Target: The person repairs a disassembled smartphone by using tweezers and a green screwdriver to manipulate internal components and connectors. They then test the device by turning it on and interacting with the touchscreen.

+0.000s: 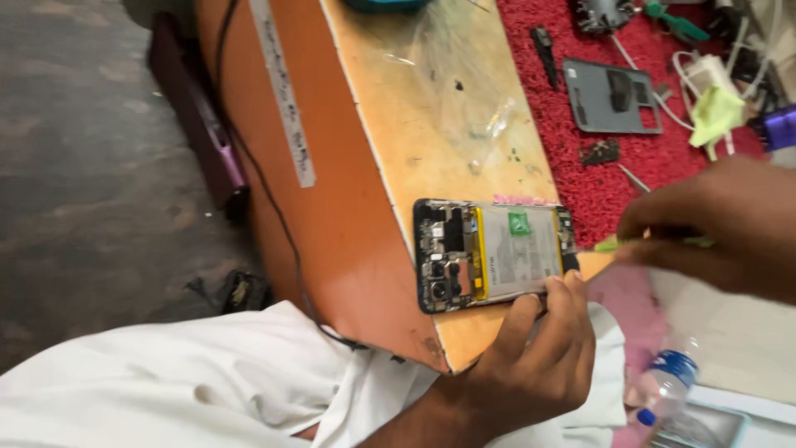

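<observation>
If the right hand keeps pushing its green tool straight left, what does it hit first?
Likely the lower right end of the opened phone: the right hand aims the green tool there, though depth is unclear.

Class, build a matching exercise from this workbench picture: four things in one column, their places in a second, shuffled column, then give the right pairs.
Things:
1. opened phone
2. grey back cover
3. left hand
4. green tool

Places:
A. on the red mat
B. held in the right hand
C. at the corner of the wooden bench
D. on the phone's near edge

Pairs: 1-C, 2-A, 3-D, 4-B
</observation>
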